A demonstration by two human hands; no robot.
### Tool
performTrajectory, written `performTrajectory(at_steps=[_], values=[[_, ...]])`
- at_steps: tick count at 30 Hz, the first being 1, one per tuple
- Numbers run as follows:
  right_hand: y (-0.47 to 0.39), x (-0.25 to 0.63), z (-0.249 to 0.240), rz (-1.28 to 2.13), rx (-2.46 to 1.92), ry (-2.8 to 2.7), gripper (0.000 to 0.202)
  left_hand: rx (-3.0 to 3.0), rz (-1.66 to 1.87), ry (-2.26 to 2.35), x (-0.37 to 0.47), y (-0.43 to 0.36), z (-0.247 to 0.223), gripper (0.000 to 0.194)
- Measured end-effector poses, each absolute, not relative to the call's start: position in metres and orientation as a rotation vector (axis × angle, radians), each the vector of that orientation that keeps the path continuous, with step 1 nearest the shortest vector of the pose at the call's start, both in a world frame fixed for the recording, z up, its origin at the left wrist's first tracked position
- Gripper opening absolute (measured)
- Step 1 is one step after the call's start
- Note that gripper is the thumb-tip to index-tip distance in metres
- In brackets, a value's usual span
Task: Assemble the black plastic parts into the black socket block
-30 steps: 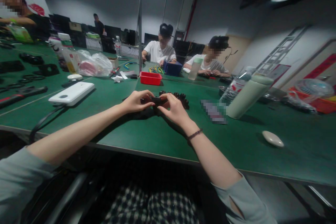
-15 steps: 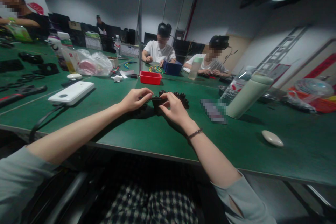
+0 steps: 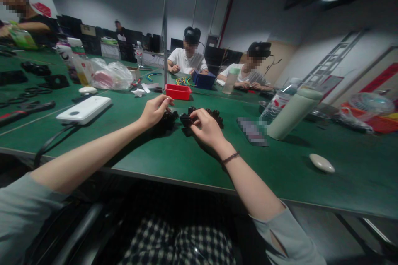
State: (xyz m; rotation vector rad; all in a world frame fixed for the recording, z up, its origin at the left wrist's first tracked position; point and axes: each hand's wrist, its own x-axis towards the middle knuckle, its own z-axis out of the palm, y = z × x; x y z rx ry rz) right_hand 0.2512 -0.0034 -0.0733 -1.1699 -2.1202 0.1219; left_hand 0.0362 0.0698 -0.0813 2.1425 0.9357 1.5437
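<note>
The right hand is half closed, thumb and fingertips pinching a black part just at the tabletop — a grip that presumably steadies it while leaving its left side exposed. The left hand curls loosely over a dark cluster; whether it grips anything, cannot tell. More black pieces lie just beyond the right hand, seemingly for easy reach, with a red tray farther out.

My feed shows pale grey-green sleeves at eight and five o'clock. I see a dark bracelet near five, checked black-and-white cloth at six.
</note>
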Motion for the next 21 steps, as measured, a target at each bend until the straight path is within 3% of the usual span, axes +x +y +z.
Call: performTrajectory(at_steps=[15, 21], values=[[-0.005, 0.253, -0.071, 0.059, -1.269, -2.106, 0.019, 1.886, 1.614, 1.009, 0.026, 0.092, -0.087, 0.034], [-0.005, 0.253, -0.070, 0.025, -1.334, -2.047, 0.019, 2.148, 1.509, 1.098, 0.026, 0.086, -0.088, 0.031]])
